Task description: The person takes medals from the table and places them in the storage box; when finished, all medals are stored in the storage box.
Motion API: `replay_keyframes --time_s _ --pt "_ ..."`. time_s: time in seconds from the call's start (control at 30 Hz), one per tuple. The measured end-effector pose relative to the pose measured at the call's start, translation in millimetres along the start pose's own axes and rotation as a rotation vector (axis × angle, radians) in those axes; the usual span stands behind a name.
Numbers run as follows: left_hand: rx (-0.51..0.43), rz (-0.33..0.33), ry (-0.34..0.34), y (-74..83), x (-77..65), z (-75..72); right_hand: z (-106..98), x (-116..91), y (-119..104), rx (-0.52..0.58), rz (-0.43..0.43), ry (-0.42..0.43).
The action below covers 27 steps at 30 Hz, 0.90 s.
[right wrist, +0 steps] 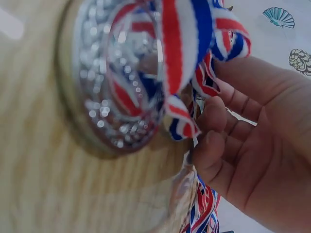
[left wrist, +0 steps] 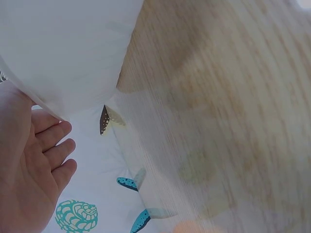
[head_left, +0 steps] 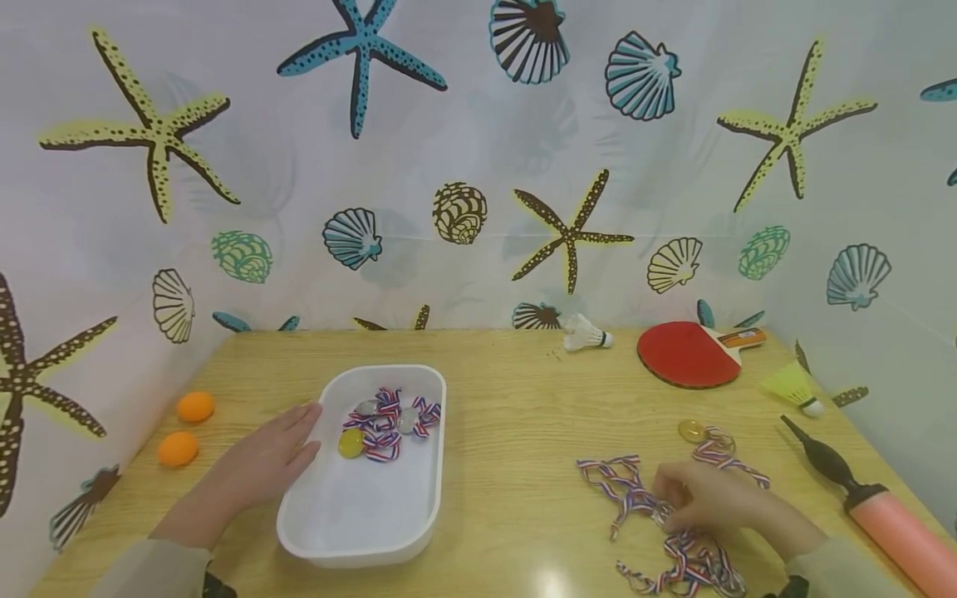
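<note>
My left hand (head_left: 265,461) rests against the left side of a white tray (head_left: 359,519), its fingers nearly straight and touching the wall. Inside the tray lie silver medals and a gold medal (head_left: 350,443), with striped ribbons. On the right, my right hand (head_left: 710,498) pinches a silver medal (head_left: 661,515) low over the table, its red, white and blue ribbon (head_left: 616,482) spreading to the left. Close to the right wrist camera, another silver medal (right wrist: 121,82) partly hides the fingertips. More ribbons (head_left: 691,565) lie just in front of this hand, and a gold medal (head_left: 691,430) lies behind it.
Two orange balls (head_left: 178,449) sit left of the left hand. At the back are a white shuttlecock (head_left: 583,334) and a red table tennis paddle (head_left: 684,355). A yellow shuttlecock (head_left: 792,386) and a hand pump (head_left: 897,531) lie along the right edge.
</note>
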State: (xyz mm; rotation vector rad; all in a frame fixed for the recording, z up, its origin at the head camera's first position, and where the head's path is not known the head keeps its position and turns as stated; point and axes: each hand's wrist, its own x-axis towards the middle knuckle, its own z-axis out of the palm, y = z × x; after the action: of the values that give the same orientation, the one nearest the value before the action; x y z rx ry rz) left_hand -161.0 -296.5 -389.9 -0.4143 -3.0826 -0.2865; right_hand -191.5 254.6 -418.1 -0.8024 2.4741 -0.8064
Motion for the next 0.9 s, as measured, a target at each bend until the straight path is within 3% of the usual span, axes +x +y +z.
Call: replay_keyframes --time_s 0.23,0.5,0.73,0.9 --pt "-0.002 0.000 -0.004 0.7 0.3 -1.0 -0.7 1.4 1.3 0.004 0.021 0.019" --pt "-0.007 -0.009 -0.013 2.0 -0.2 -1.7 -10.5 0.3 6.7 0.045 -0.033 0.071" --pt "-0.006 -0.009 -0.012 3.2 -0.7 -2.5 -27.2 -4.0 5.4 0.163 -0.028 0.085" --pt "-0.004 -0.007 -0.011 4.0 -0.3 -2.6 -38.5 -8.1 -0.3 0.300 0.051 0.134"
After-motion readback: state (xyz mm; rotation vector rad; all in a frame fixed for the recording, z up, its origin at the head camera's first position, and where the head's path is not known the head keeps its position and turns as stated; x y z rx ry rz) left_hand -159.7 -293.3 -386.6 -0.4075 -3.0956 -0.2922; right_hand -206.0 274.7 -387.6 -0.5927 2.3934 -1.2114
